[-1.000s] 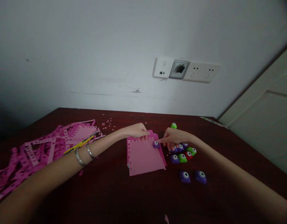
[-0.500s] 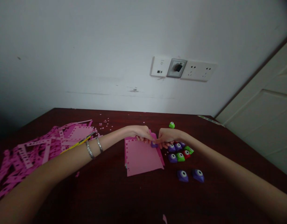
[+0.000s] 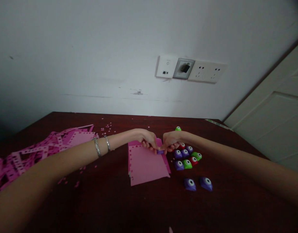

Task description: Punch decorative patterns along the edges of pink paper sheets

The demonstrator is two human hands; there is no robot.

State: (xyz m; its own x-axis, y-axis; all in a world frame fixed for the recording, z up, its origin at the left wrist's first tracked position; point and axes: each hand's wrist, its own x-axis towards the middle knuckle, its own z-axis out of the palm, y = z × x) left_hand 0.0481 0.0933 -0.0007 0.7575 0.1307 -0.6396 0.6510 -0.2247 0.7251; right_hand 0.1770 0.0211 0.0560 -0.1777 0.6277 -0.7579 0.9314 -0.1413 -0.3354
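A stack of pink paper sheets (image 3: 147, 165) lies on the dark red table (image 3: 110, 200). At its far right corner sits a small purple punch (image 3: 160, 151). My left hand (image 3: 149, 140), with two bracelets on the wrist, curls its fingers onto that corner and the punch. My right hand (image 3: 169, 141) meets it from the right, fingers pinched on the same punch. Both hands touch each other there, and most of the punch is hidden under the fingers.
A cluster of purple, green and red punches (image 3: 187, 157) lies right of the paper, with two purple ones (image 3: 197, 183) nearer me and a green one (image 3: 178, 128) farther back. Pink paper scraps (image 3: 39, 150) cover the left side. Wall sockets (image 3: 191, 69) hang above.
My left hand slid right along the paper's far edge and closed onto the purple punch beside my right hand. The view shifted slightly to the left.
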